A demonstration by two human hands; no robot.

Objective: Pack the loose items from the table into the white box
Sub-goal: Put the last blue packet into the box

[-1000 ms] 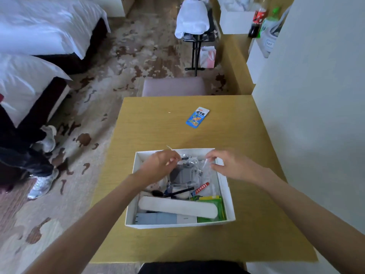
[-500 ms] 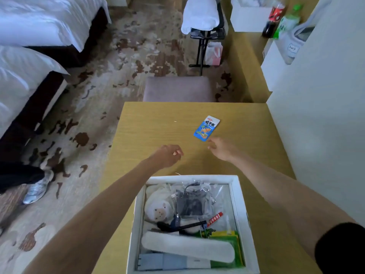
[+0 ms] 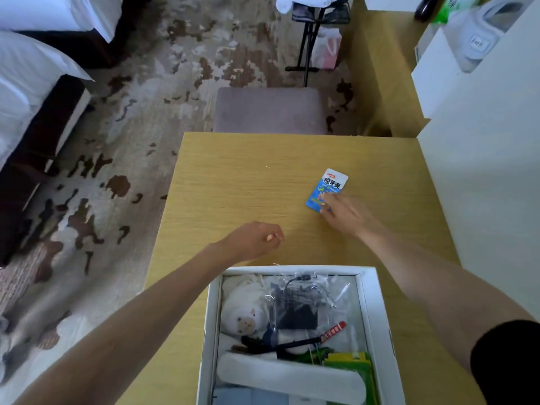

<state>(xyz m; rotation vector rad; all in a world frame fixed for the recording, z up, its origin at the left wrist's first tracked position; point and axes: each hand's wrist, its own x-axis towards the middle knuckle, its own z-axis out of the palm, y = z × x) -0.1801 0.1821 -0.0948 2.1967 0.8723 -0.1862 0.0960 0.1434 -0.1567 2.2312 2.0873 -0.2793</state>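
A small blue snack packet (image 3: 328, 187) lies flat on the yellow wooden table (image 3: 233, 194), far right of centre. My right hand (image 3: 343, 213) is blurred, its fingertips spread and resting on the packet's near edge. My left hand (image 3: 254, 239) hovers curled into a loose fist over the table middle, holding nothing. The white box (image 3: 377, 317) stands at the near edge, filled with a white plush pig (image 3: 244, 315), a clear bag with a dark cable (image 3: 301, 302), a red tube (image 3: 333, 331), a white oblong case (image 3: 289, 378) and green packets (image 3: 350, 363).
A mauve stool (image 3: 270, 111) is tucked against the table's far edge. A white wall (image 3: 485, 185) borders the table on the right. Two beds (image 3: 29, 68) stand at the left over patterned carpet, and a folding rack (image 3: 315, 13) is at the back.
Both hands left the box and moved forward over the table. My right hand reached on to the blue packet and now touches it. The view tipped down and closer.
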